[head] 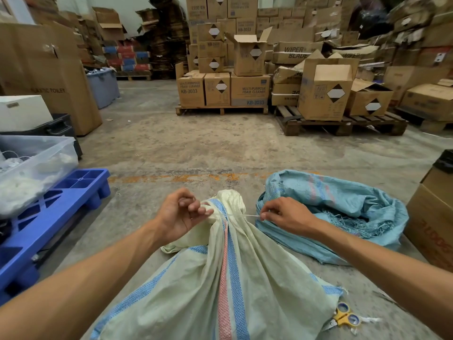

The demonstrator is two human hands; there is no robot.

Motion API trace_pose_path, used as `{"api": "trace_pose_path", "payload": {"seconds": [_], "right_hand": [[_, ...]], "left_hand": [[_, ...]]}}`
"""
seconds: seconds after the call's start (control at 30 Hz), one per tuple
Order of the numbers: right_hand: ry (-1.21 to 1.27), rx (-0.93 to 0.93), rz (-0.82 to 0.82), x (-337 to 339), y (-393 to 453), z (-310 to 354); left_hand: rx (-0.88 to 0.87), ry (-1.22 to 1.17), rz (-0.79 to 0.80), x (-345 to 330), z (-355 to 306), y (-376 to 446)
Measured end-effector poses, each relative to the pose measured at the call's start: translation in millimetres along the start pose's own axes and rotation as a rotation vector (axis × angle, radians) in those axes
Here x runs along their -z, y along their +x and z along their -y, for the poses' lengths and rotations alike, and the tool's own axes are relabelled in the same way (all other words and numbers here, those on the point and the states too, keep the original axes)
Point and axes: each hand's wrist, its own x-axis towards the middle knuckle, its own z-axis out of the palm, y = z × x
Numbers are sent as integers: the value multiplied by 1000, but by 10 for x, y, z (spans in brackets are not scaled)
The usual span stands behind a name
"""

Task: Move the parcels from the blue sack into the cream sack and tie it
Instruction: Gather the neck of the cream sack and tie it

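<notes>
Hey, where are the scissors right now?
The yellow-handled scissors lie on the concrete floor at the lower right of the head view, beside the cream sack's right edge, under the person's right forearm.

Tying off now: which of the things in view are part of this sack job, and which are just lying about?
Part of the job:
cream sack, neck gathered
string, pinched by left hand and right hand
blue sack, slumped on the floor
yellow scissors, likely for the string

Lying about:
blue pallet
clear bin
stacked cartons
</notes>
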Motion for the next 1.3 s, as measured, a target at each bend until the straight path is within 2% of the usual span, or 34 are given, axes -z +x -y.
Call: {"api": "trace_pose_path", "payload": {"seconds": [0.03,0.1,0.17,0.27,0.33,0.4,0.5,0.6,0.63,0.73,0.8,1.07,1.2,1.3], "right_hand": [[-25,-45,14,-9,-12,-25],[-64,-126,15,-42,-19,-67],[-76,-203,6,-53,-9,-109],[-75,-282,-16,-16,49,-142],[-127,-280,-30,-9,76,-149],[-220,-270,-18,-25,61,-171],[-366,-267,-39,-18,46,-208],[-434,-269,-7,26,75,-224],[-346,-257,57,36,78,-237],[185,-133,337,4,20,-245],[375,-78,419,-90,-26,-186],[684,-31,197,-351,23,134],[709,-129,130,-455,18,275],[647,-139,125,-503,8,296]], "left_hand": [[8,117,-34,-13,51,4],[-90,567,-70,18,118,20],[-273,1027,-33,92,134,24],[-467,1550,70,142,137,39],[-532,1842,165,93,195,37],[-576,2016,187,36,274,57],[-631,1947,138,-67,330,83],[-589,1855,118,-166,338,61],[-563,1838,118,-171,337,55],[-461,1779,122,-140,333,65],[-409,1736,132,-127,334,71],[-339,1532,148,-129,403,116],[-276,1495,140,-110,397,117],[-135,1411,177,-90,343,116]]}}
